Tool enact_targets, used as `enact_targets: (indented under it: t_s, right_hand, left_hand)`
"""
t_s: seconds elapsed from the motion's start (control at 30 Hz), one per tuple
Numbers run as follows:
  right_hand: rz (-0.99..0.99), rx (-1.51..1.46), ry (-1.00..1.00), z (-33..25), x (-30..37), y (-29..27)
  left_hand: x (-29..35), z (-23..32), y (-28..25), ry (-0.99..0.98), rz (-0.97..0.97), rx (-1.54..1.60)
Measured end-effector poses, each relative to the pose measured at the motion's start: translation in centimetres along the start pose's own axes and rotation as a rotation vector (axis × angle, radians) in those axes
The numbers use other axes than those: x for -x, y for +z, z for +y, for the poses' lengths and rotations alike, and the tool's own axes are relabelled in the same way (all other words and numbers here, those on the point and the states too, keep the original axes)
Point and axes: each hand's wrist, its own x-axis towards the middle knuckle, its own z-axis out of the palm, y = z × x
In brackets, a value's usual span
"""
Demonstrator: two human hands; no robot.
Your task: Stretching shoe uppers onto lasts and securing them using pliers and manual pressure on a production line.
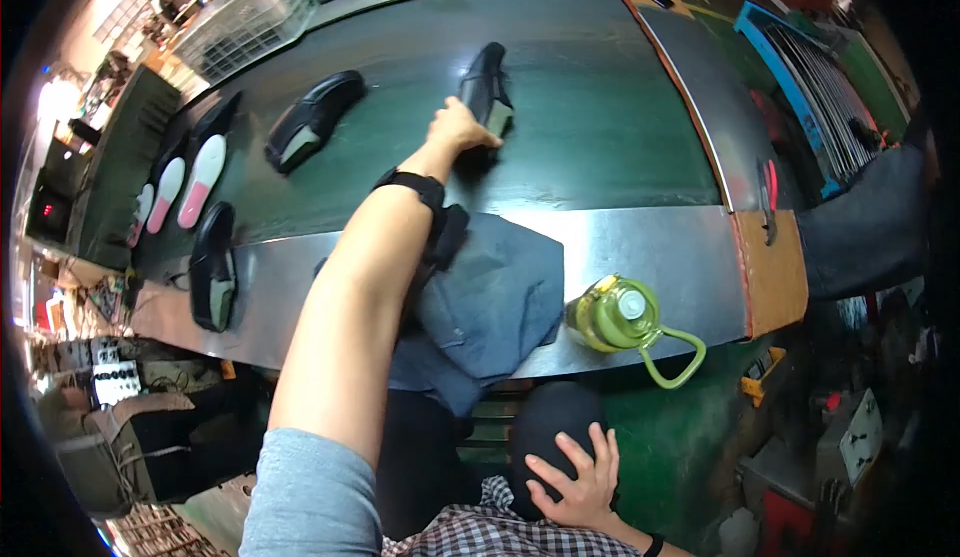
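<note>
The left hand [462, 127] is stretched far out over the dark green belt [600, 127], its fingers curled over the near end of a black shoe [486, 89]; the grip is closed on the shoe's heel part, though how firmly it clamps cannot be told. That shoe lies on the belt pointing away from the person. A black band [412, 186] wraps the wrist of the same arm.

To the left of the held shoe, apart from it, a second black shoe [313, 119] lies on the belt at a slant. Farther left of that shoe lie pink and white insoles [201, 180], and nearer the person than those a third black shoe [213, 267] rests on the steel surface [650, 247] that edges the belt. On this surface, nearer the person than the held shoe, lies a folded grey-blue cloth [490, 297] under the forearm, and just right of the cloth a green bottle [615, 317] on its side with a loop handle.

The right hand [578, 482] rests low, well apart from the held shoe, fingers spread flat on a dark knee, holding nothing.
</note>
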Motion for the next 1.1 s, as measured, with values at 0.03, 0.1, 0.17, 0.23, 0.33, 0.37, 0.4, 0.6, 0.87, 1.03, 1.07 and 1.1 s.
enact_targets:
  t_s: [0.03, 0.1, 0.17, 0.23, 0.33, 0.37, 0.4, 0.6, 0.87, 1.03, 1.07, 1.1]
  right_hand:
    - [-0.013, -0.007, 0.023, -0.9, 1.0, -1.0]
    - [0.06, -0.023, -0.077, 1.3, -3.5, 2.5]
    - [0.038, -0.047, -0.086, 1.0, -2.3, 2.0]
    - [0.028, -0.058, -0.065, 0.7, -1.8, 1.4]
    - [0.018, -0.08, -0.06, 0.2, -1.4, 0.7]
    - [0.012, -0.081, -0.049, 0.0, -1.3, 0.6]
    - [0.031, -0.09, -0.061, -0.3, -1.4, 0.5]
    - [0.085, -0.309, -0.078, -0.1, -1.1, 0.3]
    - [-0.616, -2.322, 0.233, -1.2, -5.0, -5.3]
    - [-0.96, -1.557, 0.038, -5.1, -2.7, -4.0]
    - [-0.975, -1.341, 0.142, -5.6, -1.5, -3.3]
    - [-0.97, -1.309, 0.229, -5.1, 0.1, -2.1]
  left_hand:
    - [1.2, 0.6, 0.5, 0.01, -0.007, 0.01]
    - [-1.5, -0.4, -4.7, 0.063, 0.173, 0.065]
    - [-2.5, -2.5, -3.6, 0.044, -0.197, 0.39]
    - [-1.6, -1.9, -2.2, -0.048, -0.181, 0.442]
    - [2.0, -2.3, -4.8, -0.066, -0.561, 1.106]
    - [3.7, -2.4, -5.4, -0.032, -0.636, 1.176]
    - [6.0, -3.4, -6.6, 0.014, -0.635, 1.172]
    - [26.5, -8.5, -11.9, 0.405, -0.448, 0.999]
    - [45.1, -10.9, -12.7, 1.071, 0.081, 0.064]
    - [51.2, -10.5, -8.3, 1.463, 0.295, -0.673]
    - [51.5, -10.9, -6.4, 1.507, 0.326, -0.675]
    - [51.6, -11.1, -5.7, 1.518, 0.298, -0.634]
